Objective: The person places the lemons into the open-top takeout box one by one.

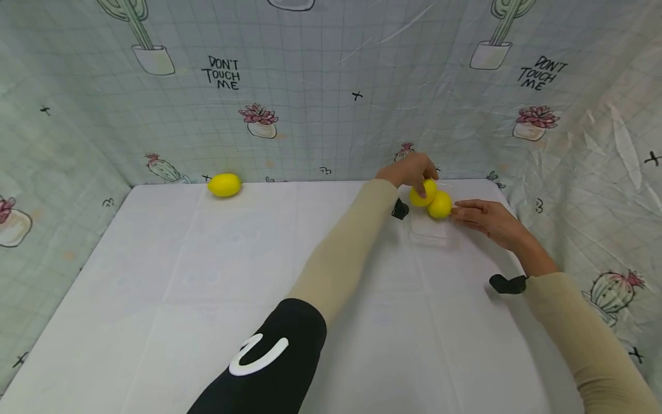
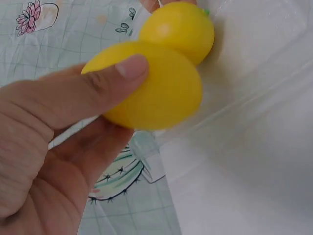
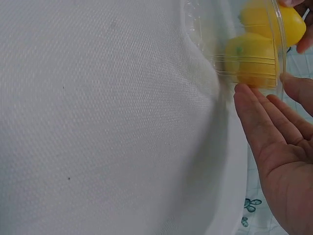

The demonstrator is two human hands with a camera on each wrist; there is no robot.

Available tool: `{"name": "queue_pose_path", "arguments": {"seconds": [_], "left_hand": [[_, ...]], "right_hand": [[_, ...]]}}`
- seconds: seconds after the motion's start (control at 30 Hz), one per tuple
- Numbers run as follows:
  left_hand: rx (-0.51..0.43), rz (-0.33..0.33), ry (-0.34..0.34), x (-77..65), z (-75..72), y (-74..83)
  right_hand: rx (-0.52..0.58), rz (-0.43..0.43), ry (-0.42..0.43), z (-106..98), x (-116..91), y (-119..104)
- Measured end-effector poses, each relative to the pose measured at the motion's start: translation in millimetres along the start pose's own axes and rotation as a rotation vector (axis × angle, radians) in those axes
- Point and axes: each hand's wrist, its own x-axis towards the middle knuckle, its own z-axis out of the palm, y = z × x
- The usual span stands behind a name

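White table (image 1: 207, 299), stray lemon (image 1: 224, 184) far-left, left hand (image 1: 408, 171) grasping lemon (image 1: 423, 193), right hand (image 1: 486, 220) flat beside container (image 1: 428, 234)

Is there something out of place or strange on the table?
One lemon lies alone at the table's far left edge by the backdrop, far from the clear container where the left hand holds a second lemon beside a third.

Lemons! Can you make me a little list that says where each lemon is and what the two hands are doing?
left hand: grips one lemon over the clear tray
second lemon: in the tray, touching the gripped one
right hand: open, straight fingers against the tray's side
third lemon: alone at the far left of the white table
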Motion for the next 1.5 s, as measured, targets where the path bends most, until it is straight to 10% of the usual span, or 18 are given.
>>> {"name": "queue_pose_path", "arguments": {"seconds": [0.37, 0.9, 1.17, 1.5], "left_hand": [[-0.107, 0.138, -0.267, 7.0, -3.2, -11.7], [-0.070, 0.103, -0.329, 11.7, -2.3, -10.0], [0.049, 0.275, -0.208, -15.6, -14.4, -13.4], [0.194, 0.273, 0.093, -101.1, -26.5, -60.1]], "right_hand": [[-0.005, -0.006, -0.014, -2.1, -0.1, 1.0], [-0.037, 0.000, -0.016, -0.1, 1.1, -0.9], [-0.044, 0.003, -0.008, 2.2, 0.4, -1.3], [-0.024, 0.014, 0.035, 5.3, -0.9, 1.7]]}}
